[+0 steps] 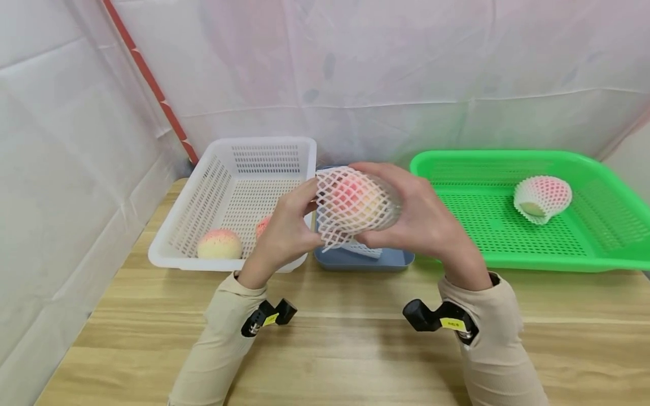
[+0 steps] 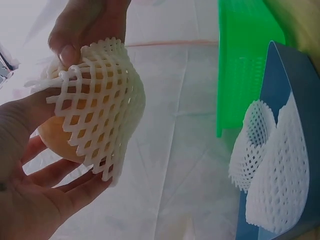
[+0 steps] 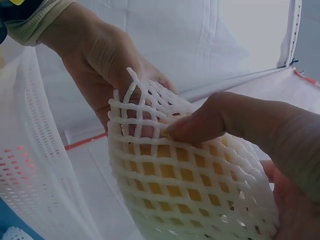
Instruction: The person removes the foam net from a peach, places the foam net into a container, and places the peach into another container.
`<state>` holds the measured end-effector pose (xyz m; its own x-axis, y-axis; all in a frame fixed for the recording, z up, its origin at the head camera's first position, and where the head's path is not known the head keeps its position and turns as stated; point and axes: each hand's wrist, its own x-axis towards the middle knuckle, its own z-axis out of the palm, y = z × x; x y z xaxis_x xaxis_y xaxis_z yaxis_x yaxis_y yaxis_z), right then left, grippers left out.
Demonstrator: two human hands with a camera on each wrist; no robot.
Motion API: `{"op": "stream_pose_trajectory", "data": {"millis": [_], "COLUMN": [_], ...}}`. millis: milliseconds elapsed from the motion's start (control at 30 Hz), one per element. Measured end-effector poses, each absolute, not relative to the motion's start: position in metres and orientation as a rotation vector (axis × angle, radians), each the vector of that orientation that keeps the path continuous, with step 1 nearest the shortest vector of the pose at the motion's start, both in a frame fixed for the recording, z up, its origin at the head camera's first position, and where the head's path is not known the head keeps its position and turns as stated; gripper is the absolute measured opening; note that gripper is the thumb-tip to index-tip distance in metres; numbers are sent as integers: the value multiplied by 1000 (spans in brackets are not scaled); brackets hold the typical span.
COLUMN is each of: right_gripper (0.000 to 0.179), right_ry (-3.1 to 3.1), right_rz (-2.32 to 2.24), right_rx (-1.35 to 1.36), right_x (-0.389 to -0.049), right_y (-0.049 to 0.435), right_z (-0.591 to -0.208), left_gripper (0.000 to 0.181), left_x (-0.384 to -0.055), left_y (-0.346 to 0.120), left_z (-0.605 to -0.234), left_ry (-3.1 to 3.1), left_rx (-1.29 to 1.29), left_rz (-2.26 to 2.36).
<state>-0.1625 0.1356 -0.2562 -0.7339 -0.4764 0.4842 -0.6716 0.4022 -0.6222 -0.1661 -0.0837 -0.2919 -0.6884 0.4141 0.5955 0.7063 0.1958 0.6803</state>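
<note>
Between both hands, above a blue-grey tray [image 1: 363, 262], is a peach [image 1: 352, 194] with a white foam net [image 2: 107, 107] drawn over much of it. My left hand [image 1: 286, 225] grips the net's open edge, its thumb by the rim and its fingers around the lower side of the peach. My right hand [image 1: 418, 211] holds the netted peach from the other side, thumb pressing on the mesh [image 3: 185, 175]. In the left wrist view, part of the bare peach shows outside the net. Spare foam nets [image 2: 280, 170] lie in the tray.
On the left stands a white basket [image 1: 165, 248] holding a bare peach [image 1: 219, 245] and another peach [image 1: 262, 225] partly behind my left hand. A green basket [image 1: 508, 261] on the right contains a netted peach [image 1: 543, 194]. White sheeting [image 1: 355, 67] hangs behind the wooden table [image 1: 335, 349].
</note>
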Motion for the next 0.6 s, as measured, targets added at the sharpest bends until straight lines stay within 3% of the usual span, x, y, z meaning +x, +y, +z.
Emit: {"op": "stream_pose_trajectory", "data": {"millis": [600], "right_gripper": [91], "right_ry": [-2485], "right_rz": [1152], "right_rx": [1106], "right_x": [-159], "right_y": [136], "right_z": [-255], "left_gripper": [68], "left_x": [-161], "left_y": [-85], "left_z": [-287], "left_ry": [-2313], "left_rx": [-1037], "left_rz": [-1573]}}
